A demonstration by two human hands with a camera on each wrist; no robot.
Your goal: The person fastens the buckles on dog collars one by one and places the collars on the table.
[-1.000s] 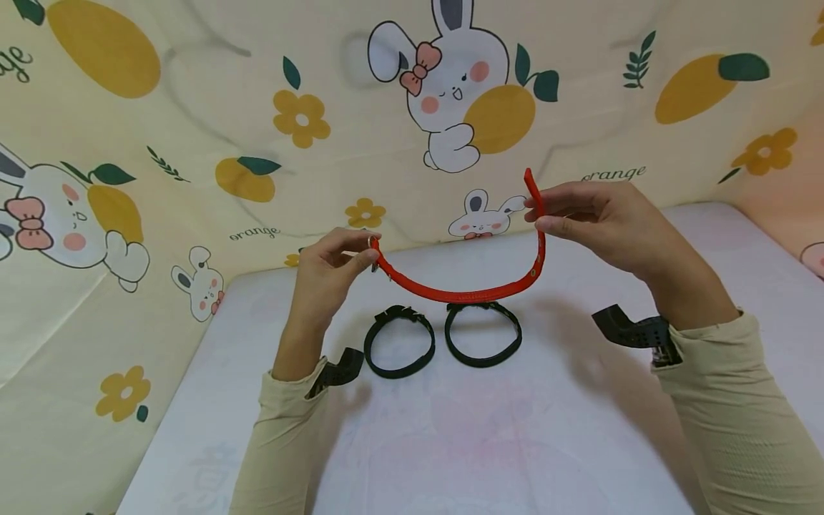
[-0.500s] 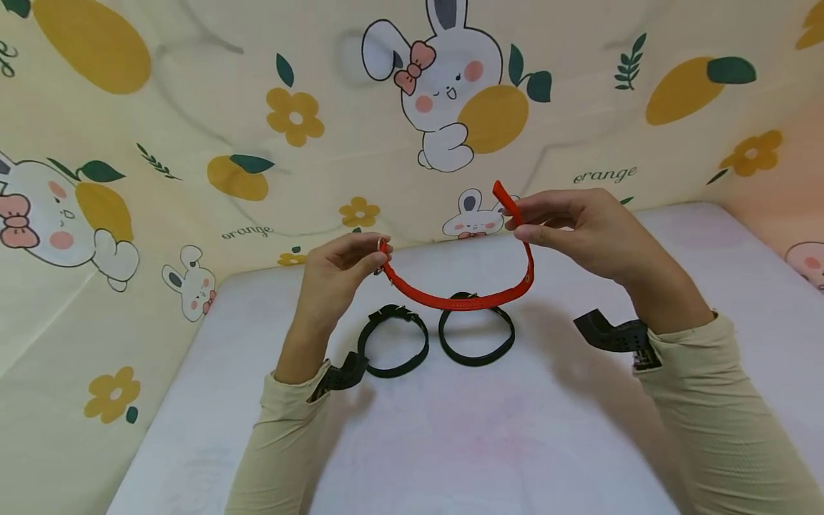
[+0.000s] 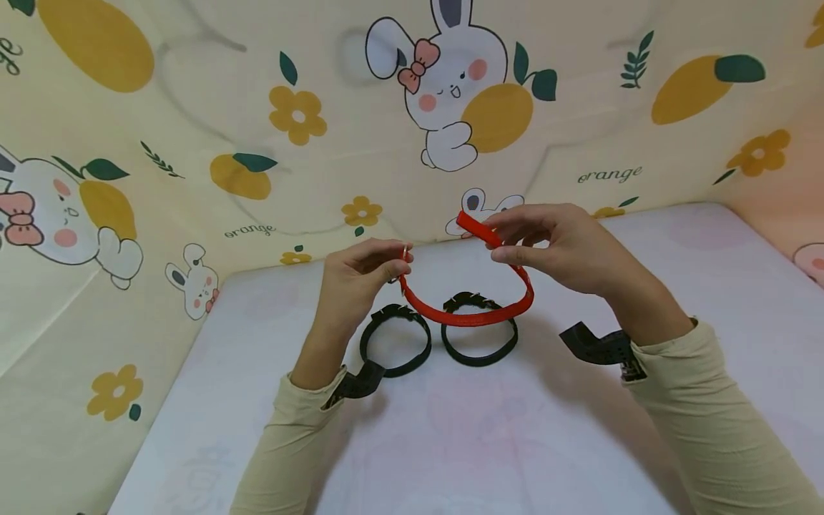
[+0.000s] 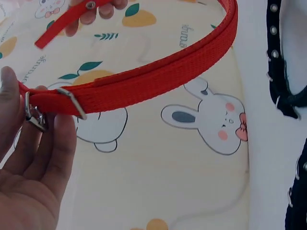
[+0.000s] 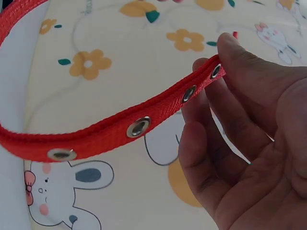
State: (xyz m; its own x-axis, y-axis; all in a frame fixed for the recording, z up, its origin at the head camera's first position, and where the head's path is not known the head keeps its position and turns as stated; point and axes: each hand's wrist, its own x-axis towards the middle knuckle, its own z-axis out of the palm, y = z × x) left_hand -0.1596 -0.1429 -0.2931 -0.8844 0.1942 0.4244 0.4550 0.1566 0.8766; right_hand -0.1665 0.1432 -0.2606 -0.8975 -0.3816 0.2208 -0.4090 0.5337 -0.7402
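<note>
A red webbing collar (image 3: 473, 318) hangs in a U between both hands, above the table. My left hand (image 3: 357, 279) pinches its buckle end; the metal buckle (image 4: 72, 103) and a ring (image 4: 36, 115) show in the left wrist view. With thumb and fingers my right hand (image 3: 560, 247) pinches the other end near its tip, which sticks out toward the left. Metal eyelets (image 5: 139, 127) line that end in the right wrist view. Behind the red collar, two black collars, a left one (image 3: 398, 372) and a right one (image 3: 479, 361), lie buckled into rings on the table.
The white table (image 3: 489, 443) carries the two black collars. Behind it hangs a cream cloth (image 3: 360, 164) printed with rabbits, oranges and flowers. Black camera mounts sit at the left wrist (image 3: 360, 383) and right wrist (image 3: 595, 347).
The hands have come closer together, the right moving left and down, the left moving right. The red collar's loop has narrowed and sunk, and its free tip now points left.
</note>
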